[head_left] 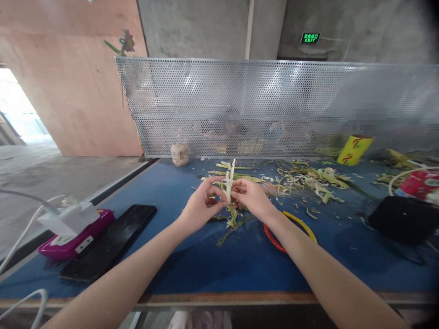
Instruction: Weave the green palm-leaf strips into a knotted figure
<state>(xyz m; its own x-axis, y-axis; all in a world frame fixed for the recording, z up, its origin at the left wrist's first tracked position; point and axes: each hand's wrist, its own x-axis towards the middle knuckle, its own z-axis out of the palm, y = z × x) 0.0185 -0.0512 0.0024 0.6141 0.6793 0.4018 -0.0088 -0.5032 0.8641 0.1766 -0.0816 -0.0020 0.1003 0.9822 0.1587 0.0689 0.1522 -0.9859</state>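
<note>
A small bundle of pale, whitish-green plant strips (229, 187) stands upright between my hands, with thin ends crossing near its top. My left hand (206, 201) pinches it from the left with thumb and fingertips. From the right, my right hand (249, 194) pinches the same bundle, its fingers partly hidden behind it. Below it, loose green plant scraps (232, 220) lie on the blue tabletop (192, 265). Under my right forearm is a red and yellow ring (302, 225), partly covered.
Peeled plant strips (308, 178) litter the back of the table. A perforated metal screen (212, 91) borders it. To the left are a black phone (109, 242) and a purple power strip (77, 242); to the right, a black object (404, 219) and a yellow roll (355, 150).
</note>
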